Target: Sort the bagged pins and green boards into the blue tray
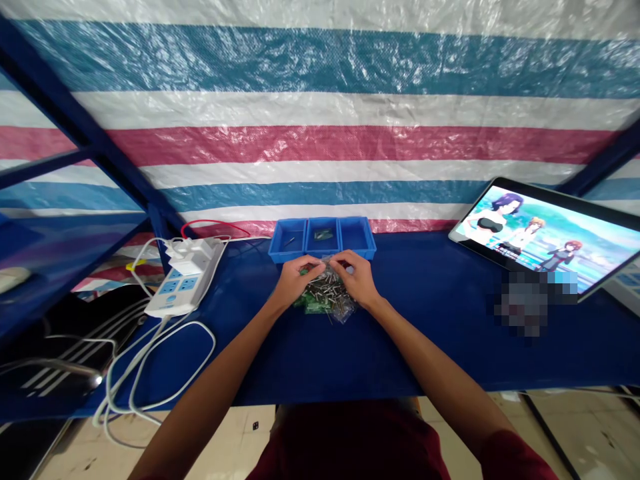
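Note:
My left hand (296, 281) and my right hand (356, 277) meet just in front of the blue divided tray. Fingers and thumbs are pinched close together on a small piece of clear plastic (327, 259), which looks like a little bag; its details are too small to tell. Below them on the table lies a pile of metal screws or pins (327, 290). Green pieces (315, 305) lie at the pile's left, and a clear plastic bag (345, 313) is at its right front. The blue tray (306, 248) has three compartments, with a thin piece in the left and small greenish packets in the middle.
At the left a white power strip (173, 293) holds plugged-in chargers, with white cables (205, 363) looping over the table edge. A tablet (545, 233) playing a cartoon leans at the right, beside a blurred object (524, 305). Striped plastic sheeting (320, 143) hangs behind the blue table (340, 367).

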`<move>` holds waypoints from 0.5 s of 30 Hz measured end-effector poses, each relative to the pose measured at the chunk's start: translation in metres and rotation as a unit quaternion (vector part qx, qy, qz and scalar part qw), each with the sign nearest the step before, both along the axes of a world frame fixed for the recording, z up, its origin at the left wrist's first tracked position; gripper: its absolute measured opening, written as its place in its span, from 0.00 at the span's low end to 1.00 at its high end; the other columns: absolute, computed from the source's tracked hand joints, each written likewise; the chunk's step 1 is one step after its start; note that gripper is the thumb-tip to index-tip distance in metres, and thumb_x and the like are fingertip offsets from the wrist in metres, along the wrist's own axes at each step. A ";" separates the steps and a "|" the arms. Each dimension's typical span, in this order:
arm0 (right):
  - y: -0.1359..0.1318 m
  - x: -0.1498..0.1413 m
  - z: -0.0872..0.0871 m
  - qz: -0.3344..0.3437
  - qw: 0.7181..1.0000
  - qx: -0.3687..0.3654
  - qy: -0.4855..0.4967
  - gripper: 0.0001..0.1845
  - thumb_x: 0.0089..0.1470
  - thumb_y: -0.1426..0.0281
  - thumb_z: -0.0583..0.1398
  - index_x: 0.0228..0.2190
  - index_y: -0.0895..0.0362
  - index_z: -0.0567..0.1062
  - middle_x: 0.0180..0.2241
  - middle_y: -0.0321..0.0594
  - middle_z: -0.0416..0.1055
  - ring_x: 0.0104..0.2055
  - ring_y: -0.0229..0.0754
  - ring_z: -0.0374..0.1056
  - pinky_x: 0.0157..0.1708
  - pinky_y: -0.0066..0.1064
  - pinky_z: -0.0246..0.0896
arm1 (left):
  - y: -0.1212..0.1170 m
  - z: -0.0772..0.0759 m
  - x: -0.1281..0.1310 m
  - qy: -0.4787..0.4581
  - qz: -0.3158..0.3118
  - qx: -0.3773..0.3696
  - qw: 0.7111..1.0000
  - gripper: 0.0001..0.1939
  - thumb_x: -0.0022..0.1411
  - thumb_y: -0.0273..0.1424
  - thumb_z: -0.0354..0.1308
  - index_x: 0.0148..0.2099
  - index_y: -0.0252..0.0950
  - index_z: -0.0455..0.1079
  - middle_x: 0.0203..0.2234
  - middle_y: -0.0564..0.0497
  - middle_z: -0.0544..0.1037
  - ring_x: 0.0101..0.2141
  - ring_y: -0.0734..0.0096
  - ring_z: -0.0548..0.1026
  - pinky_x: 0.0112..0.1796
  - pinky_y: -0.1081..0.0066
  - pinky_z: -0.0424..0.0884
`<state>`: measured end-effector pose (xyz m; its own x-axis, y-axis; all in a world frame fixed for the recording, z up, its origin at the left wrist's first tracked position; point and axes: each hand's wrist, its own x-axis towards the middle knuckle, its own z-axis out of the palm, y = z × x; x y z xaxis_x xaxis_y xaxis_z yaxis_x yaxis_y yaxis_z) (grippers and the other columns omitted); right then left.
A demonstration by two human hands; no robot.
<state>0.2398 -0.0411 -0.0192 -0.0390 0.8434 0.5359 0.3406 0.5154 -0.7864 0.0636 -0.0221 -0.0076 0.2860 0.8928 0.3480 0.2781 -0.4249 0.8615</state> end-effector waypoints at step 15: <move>-0.007 -0.002 -0.003 -0.004 0.999 0.034 -0.041 0.16 0.59 0.69 0.52 0.47 0.53 0.72 0.43 0.42 0.72 0.39 0.39 0.70 0.39 0.31 0.69 | 0.002 -0.003 0.000 -0.055 -0.021 -0.080 0.995 0.14 0.51 0.41 0.64 0.31 0.33 0.75 0.26 0.49 0.79 0.30 0.65 0.76 0.37 0.66 0.73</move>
<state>0.2377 -0.0481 -0.0221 -0.0780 0.8057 0.5871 0.4064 0.5635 -0.7192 0.0633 -0.0206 -0.0106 0.2917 0.9274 0.2342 0.1629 -0.2894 0.9432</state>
